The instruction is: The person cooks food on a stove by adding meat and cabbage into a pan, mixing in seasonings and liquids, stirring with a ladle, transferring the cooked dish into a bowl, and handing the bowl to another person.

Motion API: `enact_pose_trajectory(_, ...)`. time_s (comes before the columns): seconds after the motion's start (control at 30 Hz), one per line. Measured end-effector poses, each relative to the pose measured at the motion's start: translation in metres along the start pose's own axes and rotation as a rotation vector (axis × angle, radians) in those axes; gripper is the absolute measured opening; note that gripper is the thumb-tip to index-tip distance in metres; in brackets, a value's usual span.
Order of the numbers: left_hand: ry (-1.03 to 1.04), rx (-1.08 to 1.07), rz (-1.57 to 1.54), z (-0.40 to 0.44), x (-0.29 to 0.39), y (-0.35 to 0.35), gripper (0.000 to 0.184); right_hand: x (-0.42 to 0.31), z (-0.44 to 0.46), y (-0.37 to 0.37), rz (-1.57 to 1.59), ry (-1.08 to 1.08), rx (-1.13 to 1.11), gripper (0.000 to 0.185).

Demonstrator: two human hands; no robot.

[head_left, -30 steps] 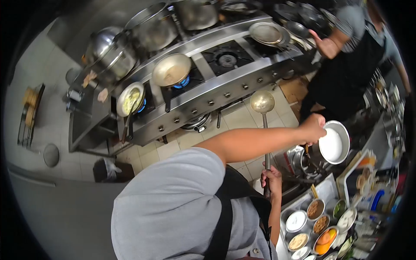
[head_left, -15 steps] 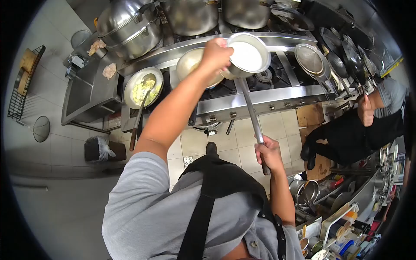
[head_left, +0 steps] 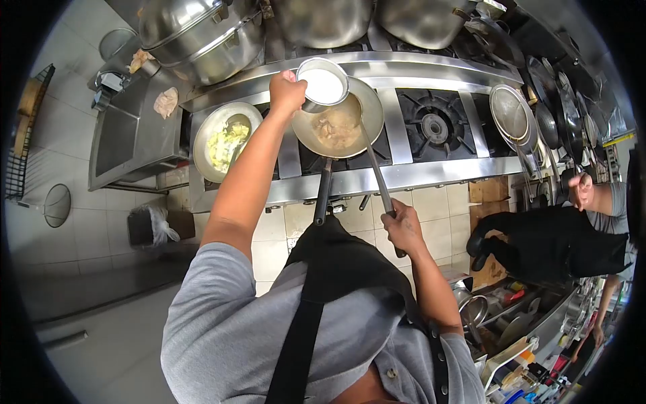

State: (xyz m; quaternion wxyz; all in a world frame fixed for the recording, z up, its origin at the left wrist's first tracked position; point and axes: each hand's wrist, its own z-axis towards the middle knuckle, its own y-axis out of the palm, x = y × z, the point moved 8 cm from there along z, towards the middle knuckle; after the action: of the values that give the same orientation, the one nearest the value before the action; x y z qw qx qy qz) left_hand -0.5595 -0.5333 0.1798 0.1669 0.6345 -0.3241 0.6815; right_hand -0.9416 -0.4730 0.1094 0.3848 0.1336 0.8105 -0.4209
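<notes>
My left hand (head_left: 287, 92) grips the rim of a metal pot (head_left: 323, 82) with white liquid in it, held level above the left edge of a pan. That pan (head_left: 372, 121) sits on a burner with brownish food (head_left: 334, 129) in it, its dark handle (head_left: 323, 195) pointing toward me. Closed around the dark end of a long ladle (head_left: 378, 176) is my right hand (head_left: 404, 227); the ladle's head reaches into the pan, partly hidden by the pot. Left of my left forearm stands a pale pan (head_left: 203, 149) with yellow-green food (head_left: 226, 144).
Large pots (head_left: 321, 20) stand along the back of the stove. A bare burner (head_left: 435, 126) lies right of the pan, then strainers (head_left: 509, 113). A person in a black apron (head_left: 538, 241) is at the right. At the left are a sink (head_left: 121, 145) and a bin (head_left: 142, 227).
The pot of white liquid has swung from the right-hand counter across to the stove and over the pan. The ladle's head has come into the pan. My view has turned toward the stove.
</notes>
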Motion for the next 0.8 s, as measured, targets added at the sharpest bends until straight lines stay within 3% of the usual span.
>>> enact_pose_trajectory(0.03,0.003,0.011,0.018,0.003,-0.004,-0.001,0.023,0.002,0.000,0.002,0.093,0.040,-0.068,0.030)
enact_pose_trajectory(0.2,0.090,0.106,0.198,0.033,-0.044,-0.003,0.016,-0.015,-0.008,-0.026,-0.196,-0.069,0.130,0.036)
enact_pose_trajectory(0.37,0.226,0.185,0.428,0.025,-0.014,-0.001,0.013,-0.012,0.000,-0.043,-0.297,-0.122,0.171,0.042)
enact_pose_trajectory(0.8,0.259,0.230,0.440,0.037,-0.018,0.004,0.013,-0.010,0.011,-0.032,-0.401,-0.181,0.129,0.040)
